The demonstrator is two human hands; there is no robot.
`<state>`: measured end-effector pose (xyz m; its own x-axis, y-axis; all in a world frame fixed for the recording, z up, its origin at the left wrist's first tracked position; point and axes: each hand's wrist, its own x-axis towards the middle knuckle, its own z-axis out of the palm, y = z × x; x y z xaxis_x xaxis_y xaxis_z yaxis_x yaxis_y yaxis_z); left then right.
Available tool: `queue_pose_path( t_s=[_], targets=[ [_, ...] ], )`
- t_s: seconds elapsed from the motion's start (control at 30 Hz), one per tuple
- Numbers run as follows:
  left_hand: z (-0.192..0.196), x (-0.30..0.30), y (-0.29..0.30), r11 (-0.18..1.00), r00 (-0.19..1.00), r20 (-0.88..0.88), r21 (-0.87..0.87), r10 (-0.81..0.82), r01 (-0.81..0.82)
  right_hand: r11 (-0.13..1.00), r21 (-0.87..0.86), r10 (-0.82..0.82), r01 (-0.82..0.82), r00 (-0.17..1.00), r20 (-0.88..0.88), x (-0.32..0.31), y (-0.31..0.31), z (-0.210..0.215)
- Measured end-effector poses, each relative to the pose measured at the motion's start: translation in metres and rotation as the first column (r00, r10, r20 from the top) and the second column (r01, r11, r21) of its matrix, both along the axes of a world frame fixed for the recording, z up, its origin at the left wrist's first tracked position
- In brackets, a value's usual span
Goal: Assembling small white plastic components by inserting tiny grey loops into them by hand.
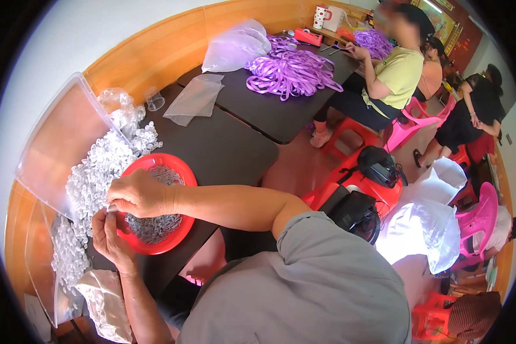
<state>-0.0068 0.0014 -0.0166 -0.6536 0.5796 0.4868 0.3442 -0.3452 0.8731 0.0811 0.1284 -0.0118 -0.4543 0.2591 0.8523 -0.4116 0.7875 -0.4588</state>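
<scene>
Gray shirt cloth [304, 281] covers the wearer's back and shoulder, nearest the camera. Beyond it, the right arm reaches across and the left forearm [146, 309] comes up from below, so that the two hands meet at the fingertips. Both the right hand [136, 192] and the left hand [113, 241] have their fingers drawn together, and they appear clamped on a small pale piece [112, 208]; its kind and its long axis are too small to tell.

Directly under the right hand and wrist sits a red bowl [155, 249], round, with no long axis of its own. It holds a heap of gray metal pieces [160, 229], lying below the hands and on the body side of the fingertips. Of the two, the right hand is nearer this heap; the left hand is over the bowl's edge.

Just past the fingertips, away from the body, clear plastic pieces [94, 172] lie in a long bank running crosswise, from beyond the right hand to beyond the left. Thus the hands stand between the two stocks. Beside the left forearm is a pale crumpled bag [103, 301]; the dark surface [229, 143] stretches away past the right hand.
</scene>
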Motion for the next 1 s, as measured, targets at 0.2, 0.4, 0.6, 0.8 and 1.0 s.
queue_pose_path(
  t_s=[0.2, 0.4, 0.6, 0.8, 1.0],
  targets=[
    [0.001, -0.009, -0.009, 0.999, 0.999, -0.040, -0.051, 0.008, -0.010, 0.998, -0.058, 0.016, -0.017, 1.000, -0.010, -0.006, -0.010, -0.001],
    [0.011, -0.002, -0.004, 0.990, 0.990, -0.090, -0.090, 0.105, -0.113, 0.993, -0.061, -0.085, 0.100, 0.972, 0.218, 0.007, -0.003, 0.027],
    [0.010, -0.010, -0.005, 0.995, 0.938, 0.331, 0.057, -0.098, 0.084, 0.897, -0.432, 0.262, -0.092, 0.898, 0.354, 0.001, 0.028, 0.063],
    [0.011, -0.012, -0.009, 0.994, 0.913, 0.393, 0.060, -0.109, 0.093, 0.892, -0.451, 0.264, -0.041, 0.857, 0.443, 0.000, 0.008, 0.059],
    [0.013, -0.007, -0.009, 0.996, 0.918, 0.387, 0.034, -0.087, 0.080, 0.914, -0.406, 0.193, 0.003, 0.877, 0.440, 0.003, -0.009, 0.049]
  ],
)
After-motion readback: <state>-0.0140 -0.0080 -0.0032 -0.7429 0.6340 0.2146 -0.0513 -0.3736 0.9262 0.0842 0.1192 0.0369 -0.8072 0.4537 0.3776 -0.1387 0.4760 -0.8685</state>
